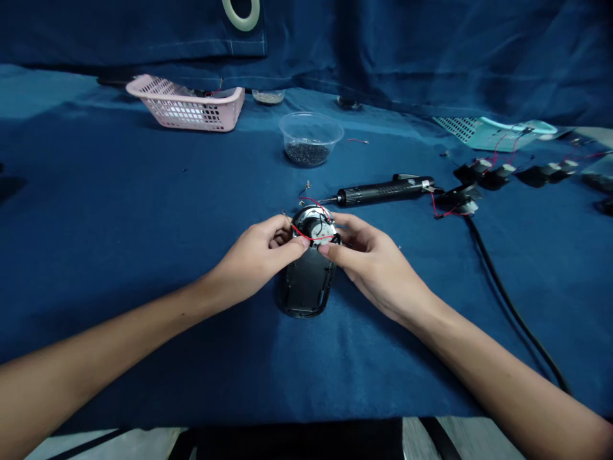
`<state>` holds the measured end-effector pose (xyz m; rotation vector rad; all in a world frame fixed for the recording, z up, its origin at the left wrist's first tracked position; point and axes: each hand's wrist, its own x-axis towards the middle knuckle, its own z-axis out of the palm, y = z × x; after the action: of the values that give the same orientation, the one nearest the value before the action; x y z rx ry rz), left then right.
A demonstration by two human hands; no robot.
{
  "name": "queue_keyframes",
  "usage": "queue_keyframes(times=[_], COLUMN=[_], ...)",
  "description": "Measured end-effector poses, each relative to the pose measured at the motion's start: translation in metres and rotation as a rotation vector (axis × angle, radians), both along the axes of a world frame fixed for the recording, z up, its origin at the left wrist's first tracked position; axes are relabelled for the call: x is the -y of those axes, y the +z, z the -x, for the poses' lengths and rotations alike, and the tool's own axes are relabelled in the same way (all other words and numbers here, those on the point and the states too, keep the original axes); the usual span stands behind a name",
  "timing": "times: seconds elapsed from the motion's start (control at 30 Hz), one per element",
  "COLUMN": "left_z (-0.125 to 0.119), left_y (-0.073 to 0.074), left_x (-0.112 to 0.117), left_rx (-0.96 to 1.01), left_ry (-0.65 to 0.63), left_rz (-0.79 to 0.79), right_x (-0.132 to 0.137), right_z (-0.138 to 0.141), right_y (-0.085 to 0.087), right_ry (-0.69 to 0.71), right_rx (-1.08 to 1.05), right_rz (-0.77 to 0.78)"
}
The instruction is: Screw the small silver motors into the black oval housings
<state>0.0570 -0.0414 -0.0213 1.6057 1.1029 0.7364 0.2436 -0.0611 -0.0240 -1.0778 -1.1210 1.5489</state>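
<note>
In the middle of the blue cloth lies a black oblong plastic housing (306,284) with rounded ends. A small round motor (320,230) with red and black wires sits at its far end. My left hand (265,252) grips the housing's left edge, thumb lying over the red wire beside the motor. From the right, my right hand (359,246) holds the opposite edge, its thumb close to the left one. The fingers under the housing's sides are partly hidden. Just beyond, an electric screwdriver (383,190) lies with its bit pointing left, near the loose wire ends.
Behind stands a clear plastic bowl (311,137) of small dark screws. A pink basket (191,108) is at back left, a turquoise basket (493,132) at back right. Several motors with red wires (505,172) lie on the right. A black cable (507,300) runs toward the front edge.
</note>
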Motion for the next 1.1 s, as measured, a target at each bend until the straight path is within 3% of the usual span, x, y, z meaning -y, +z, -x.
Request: queue_keyframes(times=[0.4,0.67,0.87,1.1], left_z=[-0.001,0.006,0.01,0.006], left_y=[0.004,0.0,-0.003,0.0], left_x=[-0.002,-0.008,-0.012,-0.011], left_rx=[-0.117,0.095,0.069,0.081], left_ry=[-0.019,-0.09,-0.06,-0.015], left_rz=[-0.001,0.068,0.063,0.012], right_x=[0.001,0.0,-0.001,0.002], right_z=[0.0,-0.003,-0.004,0.0], right_y=[0.001,0.001,0.0,0.008], right_ry=[0.021,0.004,-0.028,-0.075], right_rx=[0.027,0.061,0.101,-0.094], right_rz=[-0.007,-0.019,-0.012,0.082])
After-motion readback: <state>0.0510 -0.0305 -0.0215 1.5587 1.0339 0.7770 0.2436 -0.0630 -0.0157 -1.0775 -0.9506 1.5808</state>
